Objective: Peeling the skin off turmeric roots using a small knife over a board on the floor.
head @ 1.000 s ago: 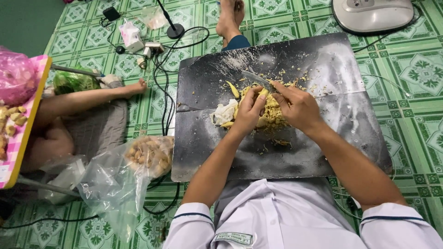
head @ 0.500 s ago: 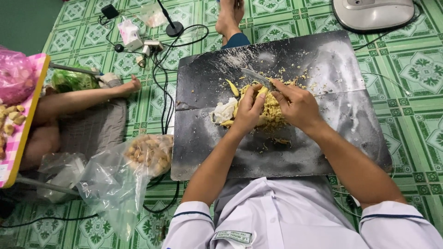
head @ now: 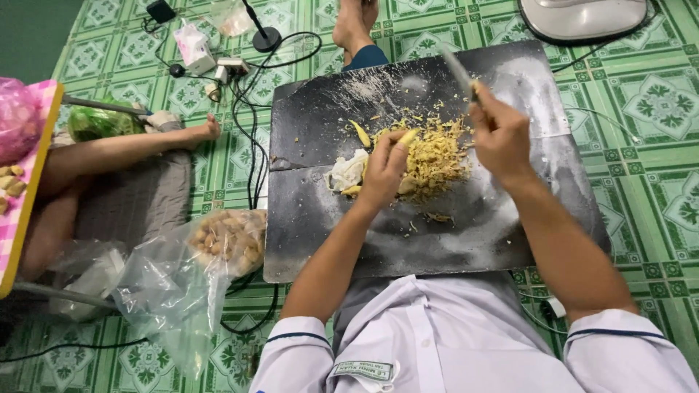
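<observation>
A dark metal sheet (head: 473, 233) lies on the green tiled floor in front of me. On it sits a heap of yellow chopped shreds (head: 431, 154), with a pale lump (head: 347, 172) at its left edge. My left hand (head: 384, 169) presses on the heap's left side, fingers curled around a yellow piece (head: 408, 137). My right hand (head: 499, 135) is raised above the heap's right side and grips a knife (head: 459, 71), whose blade points up and away, blurred.
A clear plastic bag of light brown pieces (head: 227, 240) lies left of the sheet. Black cables (head: 251, 145) and a plug strip run past the sheet's left edge. Another person's leg (head: 124, 153) stretches at left. A white appliance (head: 582, 18) stands top right.
My right hand has lifted off the heap, raising the knife up and to the right. The left hand stays on the heap's left side.
</observation>
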